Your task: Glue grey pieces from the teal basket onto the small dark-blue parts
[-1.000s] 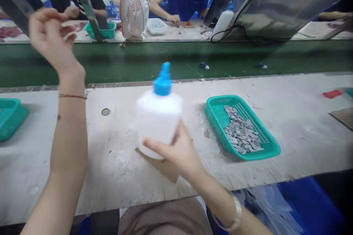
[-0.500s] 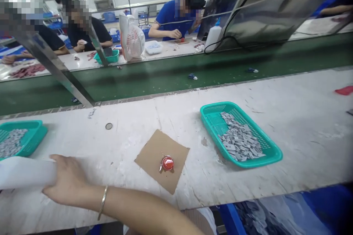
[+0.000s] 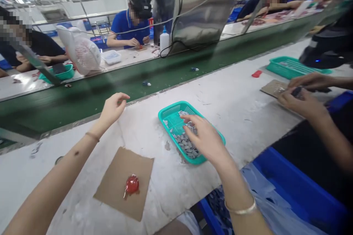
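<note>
With right hand (image 3: pixel 205 136) released and spread over the green basket (image 3: pixel 173 119) of grey pieces (image 3: pixel 186 146) at frame centre, and left hand (image 3: pixel 111 108) raised at centre-left, loosely curled, seemingly empty, though hard to confirm at this angle. No longer gripping a white bottle, now out of view; so probably turning from bottle to pieces, with the red disc (image 3: pixel 132 183) lying untouched on brown cardboard (image 3: pixel 114 176), lower left of centre.
</note>
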Demonstrator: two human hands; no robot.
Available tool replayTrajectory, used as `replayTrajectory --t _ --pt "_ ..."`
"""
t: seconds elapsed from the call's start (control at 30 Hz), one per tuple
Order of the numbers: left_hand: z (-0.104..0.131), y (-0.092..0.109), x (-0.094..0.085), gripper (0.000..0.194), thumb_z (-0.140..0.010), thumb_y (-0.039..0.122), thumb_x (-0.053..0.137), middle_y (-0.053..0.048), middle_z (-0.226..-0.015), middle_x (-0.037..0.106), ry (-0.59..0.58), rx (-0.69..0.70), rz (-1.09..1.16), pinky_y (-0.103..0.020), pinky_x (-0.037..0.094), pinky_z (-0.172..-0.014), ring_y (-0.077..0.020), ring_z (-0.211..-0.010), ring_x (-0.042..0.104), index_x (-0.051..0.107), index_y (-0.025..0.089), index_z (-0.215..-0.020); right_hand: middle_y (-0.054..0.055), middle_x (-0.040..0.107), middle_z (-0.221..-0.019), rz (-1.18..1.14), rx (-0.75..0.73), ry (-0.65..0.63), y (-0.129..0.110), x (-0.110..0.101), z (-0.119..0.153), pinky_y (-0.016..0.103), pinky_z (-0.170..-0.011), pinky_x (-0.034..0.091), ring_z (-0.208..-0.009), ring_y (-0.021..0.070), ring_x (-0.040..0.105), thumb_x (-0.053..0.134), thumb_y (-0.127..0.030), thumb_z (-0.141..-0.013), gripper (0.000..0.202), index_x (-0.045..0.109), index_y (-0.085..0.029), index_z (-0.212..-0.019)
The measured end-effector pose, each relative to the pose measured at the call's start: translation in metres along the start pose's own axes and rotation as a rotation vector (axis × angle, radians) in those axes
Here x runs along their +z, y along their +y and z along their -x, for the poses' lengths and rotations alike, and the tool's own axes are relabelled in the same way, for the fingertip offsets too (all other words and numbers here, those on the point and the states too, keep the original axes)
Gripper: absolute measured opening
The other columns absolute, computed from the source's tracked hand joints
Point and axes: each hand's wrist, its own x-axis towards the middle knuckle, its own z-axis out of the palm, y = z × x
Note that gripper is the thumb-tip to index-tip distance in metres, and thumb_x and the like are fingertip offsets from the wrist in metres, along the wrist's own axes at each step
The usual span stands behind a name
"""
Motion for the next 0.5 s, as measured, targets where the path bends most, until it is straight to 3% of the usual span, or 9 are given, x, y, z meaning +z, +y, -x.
replayTrajectory --t 0.1,0.17,0.23,0.3,0.37,0.5 --pt "-0.053 -0.019 0.054 0.038 -0.079 0.014 0.046 -0.014 -0.124 0.064 -0.125 0.048 -0.115 -0.045 0.048 -0.098 -0.0296 -0.11 0.062 0.067 0.015 -0.111 0.013 0.069 -0.111 0.208 0.01 -0.158 0.036 0.01 -0.015 0.045 -0.094 0.046 -0.109 0.0306 0.06 0.052 -0.008 -0.088 0.028 0.07 -0.015 -0.109" --pt "-0.078 -0.024 0.081 0.047 -0.08 0.012 0.046 -0.017 -0.139 0.054 -0.169 0.066 -0.189 -0.05 0.042 -0.104 -0.0338 -0.124 0.052 0.062 0.013 -0.124 0.01 0.07 -0.105 0.198 -0.011 -0.19 0.041 0.018 -0.016 0.044 -0.093 0.046 -0.103 0.029 0.062 0.053 -0.007 -0.087 0.025 0.073 -0.018 -0.097" --pt "-0.098 -0.026 0.102 0.053 -0.083 0.011 0.045 -0.018 -0.15 0.042 -0.192 0.075 -0.252 -0.053 0.039 -0.106 -0.0371 -0.133 0.042 0.055 0.012 -0.134 0.007 0.069 -0.104 0.181 -0.031 -0.195 0.038 0.021 -0.014 0.042 -0.09 0.048 -0.1 0.0268 0.062 0.054 -0.008 -0.087 0.025 0.072 -0.022 -0.098" --pt "-0.114 -0.027 0.117 0.055 -0.086 0.01 0.044 -0.018 -0.157 0.033 -0.208 0.082 -0.299 -0.054 0.037 -0.107 -0.0384 -0.138 0.034 0.049 0.013 -0.14 0.006 0.069 -0.107 0.147 -0.078 -0.155 0.033 0.02 -0.011 0.042 -0.088 0.05 -0.102 0.0269 0.061 0.054 -0.009 -0.089 0.028 0.07 -0.023 -0.107" --pt "-0.126 -0.028 0.129 0.051 -0.089 0.011 0.046 -0.018 -0.157 0.033 -0.224 0.08 -0.329 -0.054 0.037 -0.107 -0.0374 -0.139 0.033 0.049 0.015 -0.14 0.005 0.07 -0.11 0.11 -0.146 -0.11 0.029 0.02 -0.01 0.041 -0.088 0.051 -0.103 0.0262 0.061 0.053 -0.006 -0.089 0.033 0.067 -0.025 -0.113" --pt "-0.139 -0.03 0.136 0.035 -0.094 0.028 0.057 -0.013 -0.138 0.054 -0.23 0.04 -0.348 -0.052 0.046 -0.1 -0.0294 -0.122 0.053 0.057 0.018 -0.128 -0.001 0.073 -0.091 0.068 -0.206 -0.087 0.026 0.025 -0.013 0.03 -0.079 0.052 -0.087 0.0196 0.065 0.053 0.001 -0.086 0.032 0.07 -0.027 -0.087"
